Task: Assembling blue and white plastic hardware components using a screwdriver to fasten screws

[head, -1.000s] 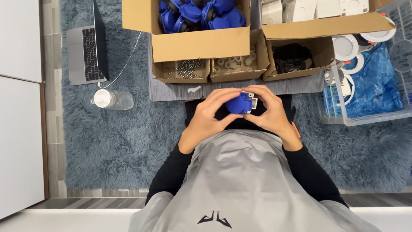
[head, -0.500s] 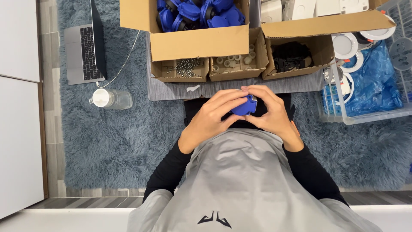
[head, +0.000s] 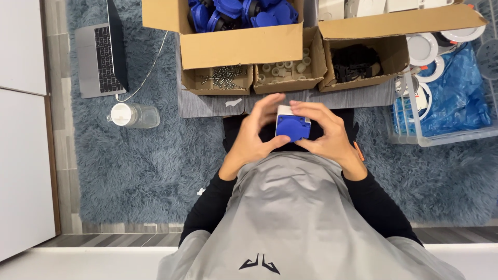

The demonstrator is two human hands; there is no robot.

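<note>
A small blue block with a white top edge (head: 293,126) sits between both hands, held up in front of the person's chest and above the dark lap. The left hand (head: 254,136) cups it from the left, its fingers (head: 270,106) curled up and over the white edge; the right hand (head: 326,134) closes on it from the right, fingers (head: 306,108) bent across the top — so both sets of fingers are wrapped on the block, touching it on either side. Whether the block is one piece or two pressed together cannot be told.

Just beyond the hands lies a grey ribbed mat (head: 207,105) on the shaggy blue-grey rug (head: 155,171). On the mat stand three small open cardboard boxes: one with metal screws (head: 222,78), one with pale round plugs (head: 284,70), and one with black parts (head: 358,62). Behind the first two is a larger cardboard box (head: 238,46) filled with blue parts (head: 244,9) of the same colour as the held block.

To the right, a clear plastic bin (head: 446,136) holds blue plastic sheeting (head: 456,98) and white round discs (head: 421,49). To the left, well apart from the hands, an open laptop (head: 98,57) rests on the rug with a white cable (head: 150,72) trailing from it — near it lies a clear plastic bottle (head: 134,115) on its side. The person wears a grey apron (head: 290,218) over black sleeves (head: 207,207).
</note>
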